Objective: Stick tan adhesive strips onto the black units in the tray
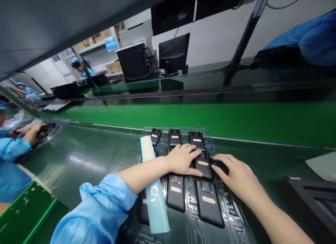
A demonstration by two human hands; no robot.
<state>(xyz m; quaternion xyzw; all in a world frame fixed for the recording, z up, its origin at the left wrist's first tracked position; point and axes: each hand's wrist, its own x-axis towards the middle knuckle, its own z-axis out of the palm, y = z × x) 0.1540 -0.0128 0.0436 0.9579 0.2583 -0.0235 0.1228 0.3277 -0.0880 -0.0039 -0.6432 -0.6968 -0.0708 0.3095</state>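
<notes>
A clear plastic tray (194,207) holds several black, flat rectangular devices, each with a small beige sticker. Over the middle of the tray, my left hand (182,160) lies with spread fingers, its fingertips at a black device (204,168) in the right column. Beside that device's right edge is my right hand (233,170), thumb and forefinger bent with a gap between them; no held object shows. A light blue backing strip (159,209) with beige stickers at its far end lies across the left column, partly under my left forearm.
The tray rests on a dark green bench (99,149) with a green panel (118,112) behind. To the right stands a dark frame-like box (309,198). A co-worker's hands (33,130) work at another tray on the left. A monitor (173,53) stands on the far counter.
</notes>
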